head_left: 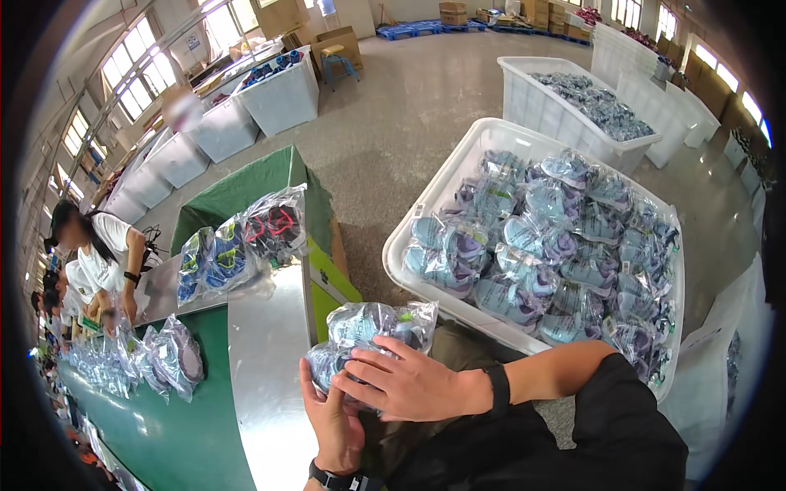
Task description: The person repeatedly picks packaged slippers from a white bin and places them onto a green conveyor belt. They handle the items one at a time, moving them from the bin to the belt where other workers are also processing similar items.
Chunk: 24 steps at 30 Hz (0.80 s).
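Observation:
Both of my hands hold a clear plastic bag with a pair of blue-grey shoes (377, 327) near the metal table edge. My right hand (409, 383) lies flat over the top of the bag, with a black band on its wrist. From below and the left, my left hand (332, 421) grips the same bag and wears a black wristwatch. A big white bin (426, 217) full of several similar bagged shoes stands just to my right.
Bagged shoes (237, 245) in blue and red lie on the metal table (270, 360) by a green cloth. More bags (155, 356) line the green conveyor. Other people (98, 254) work at the left. White bins (565, 106) stand on the concrete floor.

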Each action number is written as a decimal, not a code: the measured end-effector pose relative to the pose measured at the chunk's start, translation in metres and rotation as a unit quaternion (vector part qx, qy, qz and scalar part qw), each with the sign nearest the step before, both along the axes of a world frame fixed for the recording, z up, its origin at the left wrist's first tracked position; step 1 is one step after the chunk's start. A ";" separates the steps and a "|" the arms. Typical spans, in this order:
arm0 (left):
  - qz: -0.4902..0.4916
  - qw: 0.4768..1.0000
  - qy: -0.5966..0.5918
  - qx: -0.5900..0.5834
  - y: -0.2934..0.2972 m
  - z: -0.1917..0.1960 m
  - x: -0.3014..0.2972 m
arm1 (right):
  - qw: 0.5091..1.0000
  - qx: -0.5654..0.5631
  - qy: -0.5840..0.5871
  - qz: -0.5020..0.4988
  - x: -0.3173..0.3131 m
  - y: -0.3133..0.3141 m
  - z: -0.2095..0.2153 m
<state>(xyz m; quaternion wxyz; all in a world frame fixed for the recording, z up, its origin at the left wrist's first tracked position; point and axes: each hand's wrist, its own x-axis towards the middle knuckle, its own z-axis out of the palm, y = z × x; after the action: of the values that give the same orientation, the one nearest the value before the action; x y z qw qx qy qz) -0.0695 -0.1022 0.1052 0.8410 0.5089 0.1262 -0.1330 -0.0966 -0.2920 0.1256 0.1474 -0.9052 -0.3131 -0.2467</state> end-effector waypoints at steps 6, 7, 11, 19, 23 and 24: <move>-0.056 0.998 -0.026 0.003 -0.020 0.018 -0.001 | 0.995 -0.035 -0.032 -0.086 0.014 -0.052 0.004; -0.065 0.997 -0.044 -0.006 -0.019 0.019 -0.002 | 0.996 -0.003 -0.016 -0.085 0.028 -0.074 0.001; -0.082 0.993 -0.054 0.070 0.019 0.020 -0.002 | 0.982 0.047 0.003 -0.181 0.069 -0.169 -0.023; 0.027 0.978 -0.045 0.201 0.131 -0.005 0.016 | 0.925 0.117 0.026 -0.360 0.109 -0.308 -0.143; 0.072 0.963 -0.053 0.255 0.175 -0.004 0.034 | 0.905 0.090 0.172 -0.379 0.100 -0.331 -0.191; 0.076 0.959 -0.042 0.271 0.186 -0.003 0.042 | 0.907 0.096 0.182 -0.367 0.106 -0.334 -0.192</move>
<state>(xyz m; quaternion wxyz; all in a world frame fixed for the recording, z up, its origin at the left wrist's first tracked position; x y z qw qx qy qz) -0.0274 0.0839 0.1021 0.6838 0.7118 0.1603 -0.0080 0.0097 -0.6264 -0.0663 0.1872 -0.9667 0.0985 -0.1437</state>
